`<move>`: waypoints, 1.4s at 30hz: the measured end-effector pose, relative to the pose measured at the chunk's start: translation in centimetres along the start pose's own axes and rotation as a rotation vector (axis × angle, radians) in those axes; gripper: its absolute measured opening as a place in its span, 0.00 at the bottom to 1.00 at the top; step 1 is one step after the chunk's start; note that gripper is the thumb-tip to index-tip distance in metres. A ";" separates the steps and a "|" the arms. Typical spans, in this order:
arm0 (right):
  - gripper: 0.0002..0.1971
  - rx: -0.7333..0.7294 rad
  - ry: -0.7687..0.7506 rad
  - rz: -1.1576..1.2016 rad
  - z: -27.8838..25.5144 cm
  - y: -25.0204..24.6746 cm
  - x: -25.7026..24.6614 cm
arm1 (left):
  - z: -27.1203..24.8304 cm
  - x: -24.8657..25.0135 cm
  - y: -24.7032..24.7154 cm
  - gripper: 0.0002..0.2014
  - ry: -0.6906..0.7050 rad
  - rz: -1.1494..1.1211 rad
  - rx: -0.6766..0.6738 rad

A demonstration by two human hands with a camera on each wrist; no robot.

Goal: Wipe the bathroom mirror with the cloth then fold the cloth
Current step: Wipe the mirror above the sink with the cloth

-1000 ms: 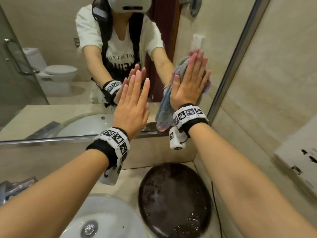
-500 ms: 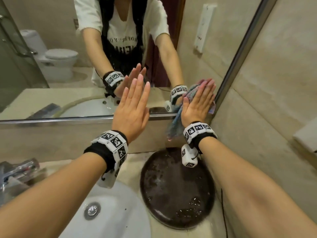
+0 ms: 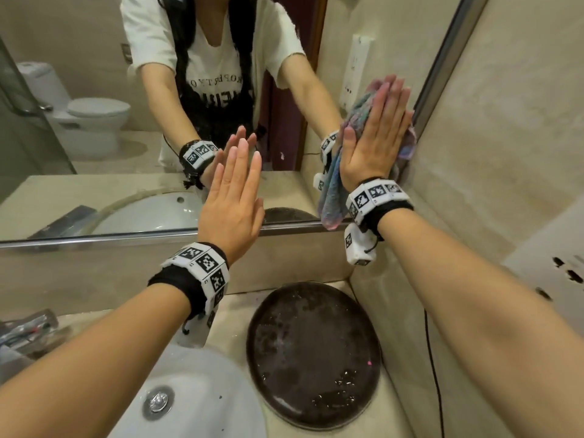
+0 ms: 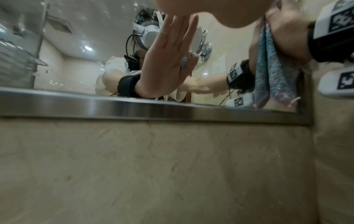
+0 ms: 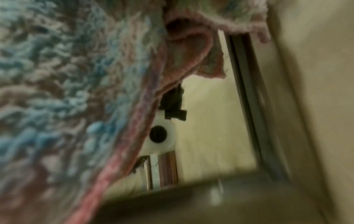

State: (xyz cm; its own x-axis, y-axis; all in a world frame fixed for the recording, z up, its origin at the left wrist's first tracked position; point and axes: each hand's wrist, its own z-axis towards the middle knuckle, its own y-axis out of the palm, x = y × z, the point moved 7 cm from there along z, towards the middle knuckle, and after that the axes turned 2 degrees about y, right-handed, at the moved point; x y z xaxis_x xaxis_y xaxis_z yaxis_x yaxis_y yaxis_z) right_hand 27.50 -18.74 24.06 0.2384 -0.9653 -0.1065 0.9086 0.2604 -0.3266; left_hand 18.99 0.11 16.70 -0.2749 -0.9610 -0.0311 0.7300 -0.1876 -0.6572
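The mirror (image 3: 94,90) fills the wall ahead, its steel frame (image 3: 126,237) running along the bottom and up the right side. My right hand (image 3: 377,134) lies flat with straight fingers on a fluffy blue-and-pink cloth (image 3: 331,191), pressing it against the glass near the mirror's lower right corner. The cloth (image 4: 272,72) hangs below the palm and fills the left of the right wrist view (image 5: 67,91). My left hand (image 3: 235,191) is flat with straight fingers against the glass to the left, holding nothing.
A white basin (image 3: 196,399) with a metal drain sits below, and a wet dark round tray (image 3: 313,355) lies on the counter to its right. A tap (image 3: 25,330) is at far left. The beige side wall (image 3: 505,121) stands close beside the cloth.
My right hand slid the cloth down the glass and then back up along the mirror's right edge. My left hand stayed flat in place.
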 end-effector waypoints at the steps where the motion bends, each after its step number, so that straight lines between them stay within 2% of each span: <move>1: 0.34 -0.028 0.019 0.004 -2.1 0.8 0.1 | -0.6 0.0 0.5 0.33 -0.003 -0.012 0.001; 5: 0.33 -0.169 0.083 0.028 -10.4 3.9 -0.1 | -3.6 -0.4 2.4 0.32 -0.028 -0.037 -0.002; 7: 0.32 -0.161 0.123 0.045 -12.2 4.5 -0.2 | -4.5 -1.1 2.7 0.33 -0.045 -0.022 -0.016; 11: 0.34 -0.126 0.163 0.039 -12.4 4.3 -0.4 | -5.2 -3.1 1.2 0.31 -0.083 -0.009 -0.007; 14: 0.35 -0.124 0.326 0.101 -12.3 3.9 -1.4 | -5.3 -3.9 -0.4 0.31 -0.062 0.003 0.005; 17: 0.34 -0.036 0.515 0.202 -11.7 3.2 -3.6 | -5.6 -5.0 -2.0 0.32 -0.109 0.022 0.057; 19: 0.34 -0.017 0.557 0.230 -11.3 3.1 -6.2 | -6.3 -6.1 -3.1 0.33 -0.152 0.030 0.082; 23: 0.33 -0.047 0.393 0.219 -11.3 3.3 -13.4 | -7.9 -8.7 -5.1 0.33 -0.157 0.053 0.076; 26: 0.32 -0.049 0.285 0.155 -11.6 3.5 -17.6 | -9.0 -11.8 -7.7 0.32 -0.184 0.088 0.125; 31: 0.33 -0.041 0.077 0.076 -11.9 4.0 -25.3 | -12.1 -19.1 -11.9 0.32 -0.323 0.117 0.165; 35: 0.39 -0.036 -0.074 0.106 -12.6 4.7 -32.6 | -15.9 -25.2 -15.1 0.32 -0.448 0.147 0.158; 37: 0.34 -0.065 -0.145 0.194 -13.1 4.6 -36.6 | -17.9 -28.4 -17.1 0.32 -0.476 0.178 0.149; 39: 0.30 -0.106 -0.289 0.280 -13.8 4.5 -41.2 | -19.8 -31.3 -19.1 0.32 -0.495 0.211 0.158; 42: 0.30 -0.157 -0.519 0.260 -15.6 4.6 -48.4 | -22.4 -35.0 -21.6 0.31 -0.532 0.225 0.187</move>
State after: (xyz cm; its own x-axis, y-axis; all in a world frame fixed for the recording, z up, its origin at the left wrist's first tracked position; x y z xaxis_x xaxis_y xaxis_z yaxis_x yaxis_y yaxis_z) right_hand 14.76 29.46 13.05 0.6188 -0.7420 0.2580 0.7455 0.4510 -0.4908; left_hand -1.17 42.40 15.14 0.2136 -0.9421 0.2584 0.8449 0.0454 -0.5330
